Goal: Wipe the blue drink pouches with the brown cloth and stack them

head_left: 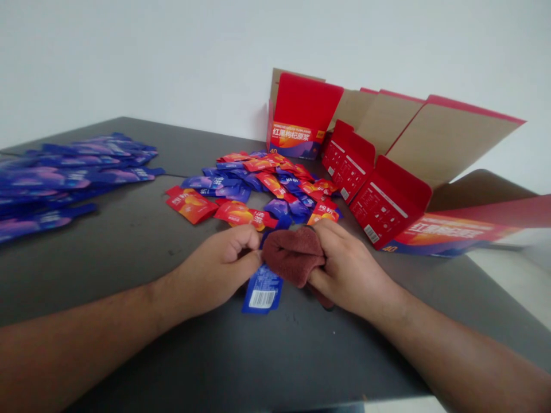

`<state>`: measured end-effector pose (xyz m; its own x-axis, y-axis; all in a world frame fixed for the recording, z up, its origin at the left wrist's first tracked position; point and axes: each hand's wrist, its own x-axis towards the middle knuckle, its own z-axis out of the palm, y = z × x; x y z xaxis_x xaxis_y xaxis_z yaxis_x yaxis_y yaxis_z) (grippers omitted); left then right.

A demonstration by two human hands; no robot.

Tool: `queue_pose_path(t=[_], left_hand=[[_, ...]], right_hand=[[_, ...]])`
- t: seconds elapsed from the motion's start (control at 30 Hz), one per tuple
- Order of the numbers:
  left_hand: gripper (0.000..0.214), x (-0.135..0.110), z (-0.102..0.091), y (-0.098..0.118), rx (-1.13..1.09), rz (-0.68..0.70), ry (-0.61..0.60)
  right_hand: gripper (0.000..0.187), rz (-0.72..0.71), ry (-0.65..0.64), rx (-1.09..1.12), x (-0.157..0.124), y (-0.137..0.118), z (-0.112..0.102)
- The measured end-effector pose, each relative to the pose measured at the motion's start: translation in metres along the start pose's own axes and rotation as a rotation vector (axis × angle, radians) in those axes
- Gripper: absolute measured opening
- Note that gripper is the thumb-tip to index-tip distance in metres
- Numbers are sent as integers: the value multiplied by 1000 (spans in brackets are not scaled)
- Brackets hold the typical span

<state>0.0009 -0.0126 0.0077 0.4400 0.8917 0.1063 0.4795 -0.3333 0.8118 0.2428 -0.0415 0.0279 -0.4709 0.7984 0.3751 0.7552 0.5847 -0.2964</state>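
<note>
My left hand [219,268] pinches the top of a blue sachet [263,289] with a barcode that lies on the dark table [129,241]. My right hand [348,269] grips a bunched dark red cloth [293,255] pressed against the sachet's upper part. The two hands nearly touch at the table's middle front. Just beyond them lies a loose heap of red and blue sachets [262,183].
A row of blue sachets [64,178] is spread at the left of the table. Opened red cardboard boxes [383,201] stand and lie at the back right, one upright box [297,123] near the white wall. The table's edge runs at the right.
</note>
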Motion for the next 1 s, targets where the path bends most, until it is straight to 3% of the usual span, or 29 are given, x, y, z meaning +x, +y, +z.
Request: queue_pose_path(t=[0.07,0.2,0.37,0.53,0.7,0.87,1.0], left_hand=[[19,0,0,0,-3,3,4],[21,0,0,-1,7,19,4],[19,0,0,-2,-10,11,1],[20,0,0,-3,24,28,18],[18,0,-1,-3,-4,20,4],[20,1,0,-2,-3,18,8],[18,0,-1,-4,-21,7,4]], right_hand=[[19,8,19,-8,0,0,0],[17,-35,-60,21,0,0,0],[20,5,25,-12,1,2,1],[19,-50,-62,16,-1,1,2],[20,13,18,-14,0,2,2],[18,-31,-70,23,0,-1,1],[18,8,-40,25,0,-2,1]])
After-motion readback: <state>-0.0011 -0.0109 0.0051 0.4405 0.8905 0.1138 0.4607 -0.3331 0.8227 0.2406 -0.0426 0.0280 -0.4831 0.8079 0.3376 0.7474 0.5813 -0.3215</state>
